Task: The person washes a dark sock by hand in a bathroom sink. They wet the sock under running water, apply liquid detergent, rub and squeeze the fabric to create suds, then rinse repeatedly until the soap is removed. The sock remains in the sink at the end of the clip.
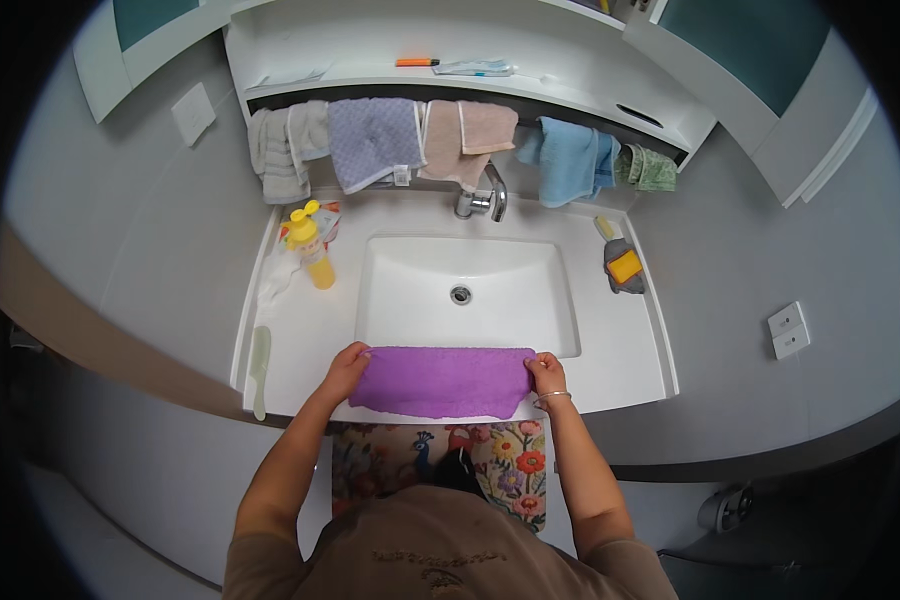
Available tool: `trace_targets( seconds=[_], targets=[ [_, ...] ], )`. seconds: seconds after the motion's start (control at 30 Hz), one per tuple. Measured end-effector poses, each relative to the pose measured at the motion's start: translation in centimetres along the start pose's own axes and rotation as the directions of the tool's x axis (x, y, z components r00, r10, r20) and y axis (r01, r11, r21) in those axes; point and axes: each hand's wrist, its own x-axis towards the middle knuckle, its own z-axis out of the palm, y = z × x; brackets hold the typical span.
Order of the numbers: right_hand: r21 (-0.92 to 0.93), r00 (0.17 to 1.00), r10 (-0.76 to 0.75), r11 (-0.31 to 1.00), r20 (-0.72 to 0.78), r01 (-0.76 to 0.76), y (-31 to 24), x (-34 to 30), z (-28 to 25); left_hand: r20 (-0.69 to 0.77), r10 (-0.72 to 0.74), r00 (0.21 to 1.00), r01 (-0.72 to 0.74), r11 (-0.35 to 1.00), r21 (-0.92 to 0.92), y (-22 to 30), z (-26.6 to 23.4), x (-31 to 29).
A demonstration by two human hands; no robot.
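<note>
A purple towel [442,382] is stretched out between my two hands over the front edge of the white sink counter. My left hand [346,370] pinches its upper left corner. At the upper right corner, my right hand [546,376] grips it between thumb and fingers, a bracelet at the wrist. The towel covers the near rim of the white basin [410,320]. Behind the basin stands a chrome faucet [482,204].
On the counter's left are a yellow pump bottle [315,255] and a pale green comb [260,372]; on its right, an orange soap bar [624,266] on a grey holder. Several towels, among them a lavender towel [375,145], hang below the cabinet shelf. A floral mat [515,460] lies below.
</note>
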Motion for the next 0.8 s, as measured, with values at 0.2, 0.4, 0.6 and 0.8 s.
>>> trace_targets(
  seconds=[0.2, 0.4, 0.6, 0.8],
  targets=[
    [0.132, 0.995, -0.099, 0.986, -0.008, 0.099, -3.4, -2.4, 1.3, 0.096, -0.172, 0.98, 0.197, 0.873, -0.445, 3.1, 2.9, 0.5],
    [0.067, 0.958, -0.271, 0.962, 0.099, 0.265, -5.7, -7.1, 6.7, 0.348, -0.106, 0.931, 0.337, 0.617, -0.712, 5.2, 5.9, -0.6],
    [-0.017, 0.781, -0.32, 0.921, 0.537, 0.389, -3.2, -8.8, 11.1, 0.338, -0.069, 0.939, 0.304, 0.625, -0.719, 5.0, 9.3, -0.5],
    [0.059, 0.767, -0.102, 0.995, 0.634, 0.084, -2.9, -8.3, 10.1, 0.304, -0.105, 0.947, 0.29, 0.687, -0.666, 4.3, 9.3, -1.1]
  ],
)
